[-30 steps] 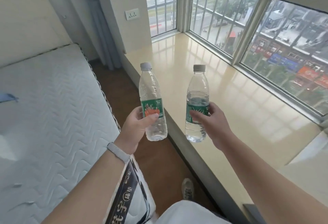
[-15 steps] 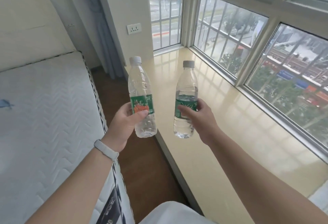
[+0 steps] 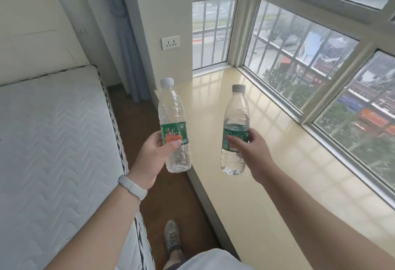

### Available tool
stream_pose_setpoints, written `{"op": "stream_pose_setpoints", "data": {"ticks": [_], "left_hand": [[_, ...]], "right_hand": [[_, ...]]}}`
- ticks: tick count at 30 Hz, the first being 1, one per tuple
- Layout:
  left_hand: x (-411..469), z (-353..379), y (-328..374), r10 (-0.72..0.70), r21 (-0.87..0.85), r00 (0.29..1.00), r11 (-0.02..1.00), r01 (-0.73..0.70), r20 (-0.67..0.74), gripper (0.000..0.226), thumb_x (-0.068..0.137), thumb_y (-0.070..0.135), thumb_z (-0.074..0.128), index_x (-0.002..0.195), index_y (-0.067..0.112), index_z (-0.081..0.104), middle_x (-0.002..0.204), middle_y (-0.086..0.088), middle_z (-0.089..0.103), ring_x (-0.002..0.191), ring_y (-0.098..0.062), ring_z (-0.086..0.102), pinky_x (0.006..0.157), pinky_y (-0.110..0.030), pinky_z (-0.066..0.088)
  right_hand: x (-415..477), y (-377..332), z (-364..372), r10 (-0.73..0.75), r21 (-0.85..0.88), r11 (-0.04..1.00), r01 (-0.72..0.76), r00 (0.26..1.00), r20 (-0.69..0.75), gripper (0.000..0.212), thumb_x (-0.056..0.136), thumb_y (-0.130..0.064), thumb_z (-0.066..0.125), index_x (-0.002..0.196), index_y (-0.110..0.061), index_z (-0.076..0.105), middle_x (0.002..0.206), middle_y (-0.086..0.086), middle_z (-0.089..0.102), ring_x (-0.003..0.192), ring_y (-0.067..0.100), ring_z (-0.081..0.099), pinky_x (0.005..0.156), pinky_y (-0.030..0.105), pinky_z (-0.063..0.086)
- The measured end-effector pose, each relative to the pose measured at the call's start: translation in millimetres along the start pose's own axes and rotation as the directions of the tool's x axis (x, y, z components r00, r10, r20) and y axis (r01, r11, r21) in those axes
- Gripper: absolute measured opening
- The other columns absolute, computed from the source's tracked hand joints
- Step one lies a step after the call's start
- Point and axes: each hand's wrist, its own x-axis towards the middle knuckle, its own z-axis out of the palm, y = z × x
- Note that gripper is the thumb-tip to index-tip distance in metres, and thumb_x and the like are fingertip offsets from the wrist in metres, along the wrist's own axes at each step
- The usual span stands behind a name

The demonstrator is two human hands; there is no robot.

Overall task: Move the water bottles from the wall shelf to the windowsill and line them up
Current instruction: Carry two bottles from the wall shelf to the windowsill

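The left grip (image 3: 152, 155) is curled round the lower half of one water bottle (image 3: 174, 109), with the thumb pressed across its green and orange label. This bottle stands nearly upright in the air, white cap on top and its base just below the thumb. It hangs over the wooden floor (image 3: 136, 124), right at the near edge of the cream windowsill (image 3: 277, 173).

The right grip (image 3: 249, 154) is wrapped round the green label of a second water bottle (image 3: 236, 109), with the thumb on the near side and the fingers round the far side. That bottle has a grey cap, leans slightly and is held above the windowsill, not set down. The two bottles are apart, side by side at about the same height.

A white wristband (image 3: 132, 186) sits behind the left grip, and a quilted mattress (image 3: 53, 141) lies to its left. Barred windows (image 3: 299, 60) stand beyond and to the right of the right grip. A wall socket (image 3: 170, 42) is far ahead of the left grip. A shoe (image 3: 172, 237) shows on the floor below both.
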Motion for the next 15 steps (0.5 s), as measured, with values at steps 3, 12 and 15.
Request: {"op": "stream_pose_setpoints", "data": {"ticks": [3, 12, 15], "left_hand": [[47, -38, 12, 0.015, 0.016, 1.0, 1.0, -0.015, 0.002, 0.04, 0.078, 0.027, 0.076, 0.115, 0.015, 0.066, 0.109, -0.007, 0.073, 0.106, -0.031, 0.068, 0.094, -0.049, 0.052], [164, -152, 50, 0.054, 0.068, 0.997, 0.996, -0.051, -0.046, 0.047, 0.075, 0.036, 0.077, 0.116, 0.015, 0.067, 0.111, -0.008, 0.073, 0.105, -0.03, 0.068, 0.097, -0.055, 0.051], [185, -169, 50, 0.037, 0.057, 0.997, 0.998, -0.033, -0.063, 0.045, 0.077, 0.033, 0.076, 0.116, 0.015, 0.066, 0.111, -0.007, 0.073, 0.104, -0.027, 0.069, 0.097, -0.053, 0.052]], "right_hand": [[44, -18, 41, 0.003, -0.021, 1.0, -0.003, 1.0, -0.001, 0.034, 0.077, -0.026, 0.081, 0.107, -0.021, 0.067, 0.1, 0.002, 0.074, 0.09, 0.02, 0.072, 0.079, 0.039, 0.058], [149, -63, 167, -0.019, -0.1, 0.995, 0.024, 0.999, 0.043, 0.059, 0.055, -0.046, 0.081, 0.107, -0.022, 0.067, 0.103, 0.004, 0.073, 0.092, 0.022, 0.072, 0.086, 0.05, 0.058], [168, -61, 192, 0.001, -0.131, 0.991, 0.005, 0.999, 0.045, 0.058, 0.054, -0.047, 0.081, 0.105, -0.024, 0.066, 0.102, 0.001, 0.073, 0.092, 0.021, 0.072, 0.088, 0.05, 0.057]]}}
